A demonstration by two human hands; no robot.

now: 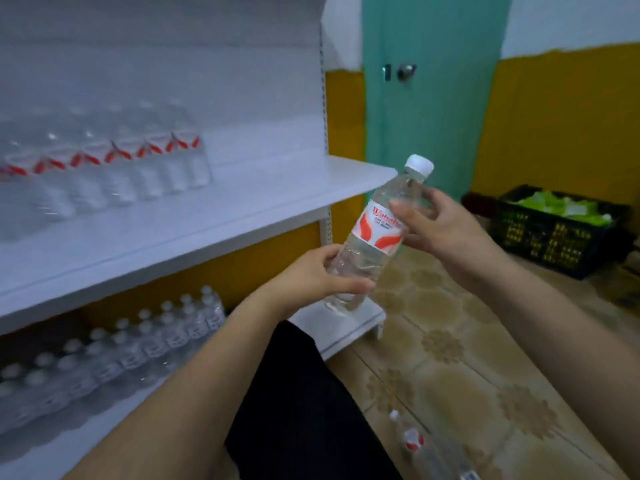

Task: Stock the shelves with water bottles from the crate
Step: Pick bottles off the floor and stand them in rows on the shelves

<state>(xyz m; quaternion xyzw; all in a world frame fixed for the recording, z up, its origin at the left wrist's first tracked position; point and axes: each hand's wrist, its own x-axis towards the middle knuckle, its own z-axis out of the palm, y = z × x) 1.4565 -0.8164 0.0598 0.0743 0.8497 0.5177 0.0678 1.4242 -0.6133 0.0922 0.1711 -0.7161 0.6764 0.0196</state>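
Both hands are clamped on one bottle (379, 233), held tilted in the air with its white cap up and to the right. The left hand (322, 275) wraps the clear lower part, thumb across the front; the right hand (440, 230) pinches the upper part at the top of the red-and-white label. The hands are near each other but do not touch.

Left of the hands stands a white shelf unit. Its upper shelf (242, 202) carries a blurred row of bottles (114, 168) well to the left, with bare white board nearer the hands. Below the left forearm, the lower shelf (349, 327) holds packed rows of capped bottles (138, 344).

Under the hands the floor (467, 358) is beige tile with a brown flower pattern. More bottles (422, 445) lie on it below the right forearm, blurred. Beyond the right hand a black crate (554, 237) sits on the floor, holding green packs. Behind the hands is a teal door (433, 98) with a round knob, set in a wall (561, 123) painted yellow below and white above.
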